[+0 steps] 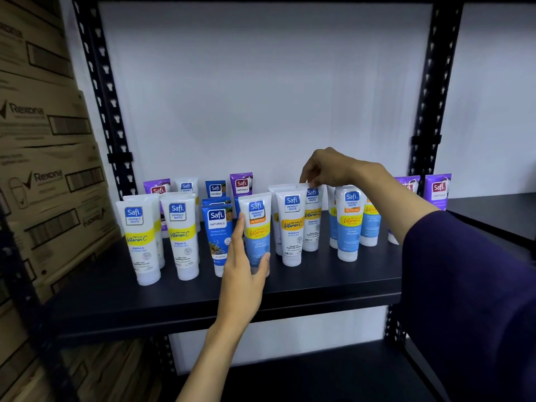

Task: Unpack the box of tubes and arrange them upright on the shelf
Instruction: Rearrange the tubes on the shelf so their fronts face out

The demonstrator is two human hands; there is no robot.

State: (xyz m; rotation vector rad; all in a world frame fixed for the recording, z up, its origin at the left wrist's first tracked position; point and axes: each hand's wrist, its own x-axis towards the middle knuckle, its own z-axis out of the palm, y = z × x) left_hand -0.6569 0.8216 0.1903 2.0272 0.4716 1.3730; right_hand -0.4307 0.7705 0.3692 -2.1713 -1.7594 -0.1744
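White wall backs a black metal shelf on which the tubes stand cap-down. Going from the hands outward: the left hand is half open, thumb on one side and fingers on the other side of a white tube with a blue lower half in the front row near the middle of the shelf's front edge; it grips the lower part, just above the cap. The right hand, in a dark purple sleeve, reaches over from the right with fingertips pinched together on the top crimp of a white and yellow tube one row back. Counting what shows: about six white tubes with yellow bands, about four white ones with blue lower halves, three dark blue tubes left of the left hand, and four purple tubes, two at the back left and two at the far right end; overlap makes these counts approximate. Stacked cardboard cartons stand left of the shelf's upright.
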